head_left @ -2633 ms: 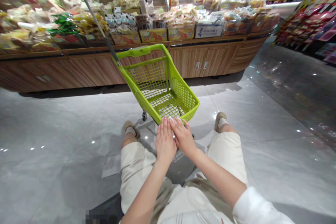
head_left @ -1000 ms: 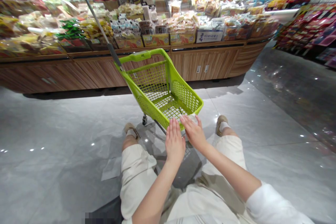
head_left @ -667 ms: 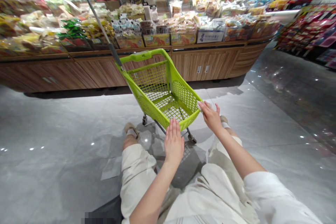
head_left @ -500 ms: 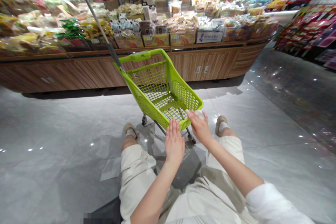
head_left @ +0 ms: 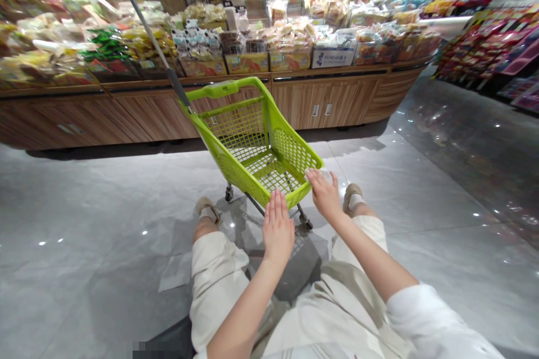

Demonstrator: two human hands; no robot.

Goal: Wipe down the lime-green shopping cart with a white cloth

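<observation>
A lime-green shopping cart (head_left: 248, 176) with a perforated basket stands upright between my feet. My left hand (head_left: 278, 230) lies against the near rim of the basket, its fingers straight and side by side, with nothing in it. Farther right, my right hand (head_left: 327, 197) presses a thin white wipe (head_left: 324, 175) onto the rim close to the right corner. Most of the wipe is hidden under its fingers. No goods show in the cart's basket.
Behind the cart runs a wooden display counter (head_left: 328, 98) loaded with packaged snacks. A grey pole (head_left: 145, 25) with a price sign rises at the cart's left. Hanging packets (head_left: 484, 45) fill a rack at far right. The floor (head_left: 101, 207) is glossy grey tile.
My right hand has slid right along the basket's rim toward the corner with the wipe. My left hand stays on the near rim. The whole view has shifted slightly.
</observation>
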